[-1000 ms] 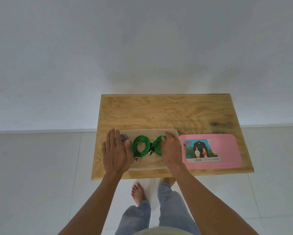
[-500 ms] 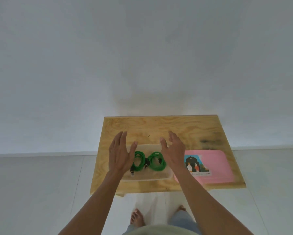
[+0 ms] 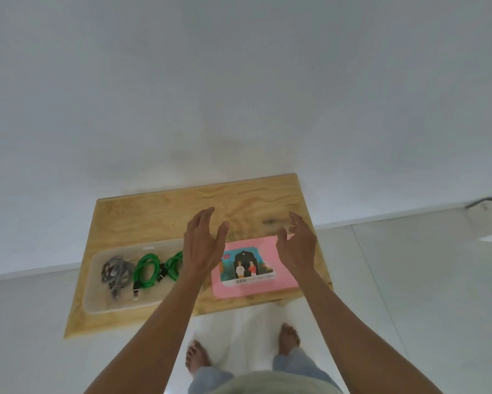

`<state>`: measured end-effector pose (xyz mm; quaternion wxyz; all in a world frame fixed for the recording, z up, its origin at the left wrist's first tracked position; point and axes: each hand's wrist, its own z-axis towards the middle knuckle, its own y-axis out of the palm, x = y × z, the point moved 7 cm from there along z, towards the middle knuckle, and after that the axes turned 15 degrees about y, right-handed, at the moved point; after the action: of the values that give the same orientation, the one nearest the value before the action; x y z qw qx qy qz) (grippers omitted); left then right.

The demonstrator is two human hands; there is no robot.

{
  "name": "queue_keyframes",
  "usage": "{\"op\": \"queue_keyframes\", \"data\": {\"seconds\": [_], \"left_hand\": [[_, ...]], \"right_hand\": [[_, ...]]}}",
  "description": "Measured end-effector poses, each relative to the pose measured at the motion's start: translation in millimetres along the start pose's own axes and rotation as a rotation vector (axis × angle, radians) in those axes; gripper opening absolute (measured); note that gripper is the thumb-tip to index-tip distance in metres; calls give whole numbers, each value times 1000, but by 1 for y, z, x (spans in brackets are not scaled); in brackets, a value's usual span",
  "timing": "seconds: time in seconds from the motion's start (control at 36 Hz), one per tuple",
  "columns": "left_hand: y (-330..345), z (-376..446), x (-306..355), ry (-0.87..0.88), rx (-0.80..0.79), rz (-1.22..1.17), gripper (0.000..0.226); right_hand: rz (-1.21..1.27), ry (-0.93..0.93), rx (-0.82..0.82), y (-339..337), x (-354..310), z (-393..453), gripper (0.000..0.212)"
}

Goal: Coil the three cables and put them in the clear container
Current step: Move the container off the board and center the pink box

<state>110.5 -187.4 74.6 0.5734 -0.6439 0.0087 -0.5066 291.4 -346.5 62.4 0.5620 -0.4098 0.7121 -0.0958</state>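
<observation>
Single head-worn view, steeply down over a wooden table (image 3: 159,211).

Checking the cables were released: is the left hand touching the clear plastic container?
Cannot tell. In the head view the open left hand overlaps the right end of the clear plastic container, hiding that edge; with one view, contact or a gap isn't plain.

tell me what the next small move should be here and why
Probably lower both hands onto the pink lid and pick it up. All three coils, the grey cable and two green cables, already lie in the clear container, which stands open. The left hand and right hand hover open, holding nothing, on either side above the lid.
</observation>
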Motion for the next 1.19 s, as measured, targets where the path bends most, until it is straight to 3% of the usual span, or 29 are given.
{"op": "queue_keyframes", "data": {"seconds": [0.25,0.42,0.53,0.69,0.89,1.19], "left_hand": [[91,-34,-13,-251,-115,81,63],[122,-64,-34,-378,-203,187,87],[130,-75,-41,-447,-180,183,105],[142,-76,-45,-505,-155,145,106],[146,-69,-29,-523,-127,134,107],[81,-26,22,-307,19,167,107]], "right_hand": [[-202,73,-146,-8,80,45,50],[-360,56,-200,11,111,49,54],[-499,-7,-213,22,122,49,63],[-596,-33,-228,31,134,44,68],[-526,3,-212,20,129,47,68],[-296,-2,-79,-18,67,44,68]]}}
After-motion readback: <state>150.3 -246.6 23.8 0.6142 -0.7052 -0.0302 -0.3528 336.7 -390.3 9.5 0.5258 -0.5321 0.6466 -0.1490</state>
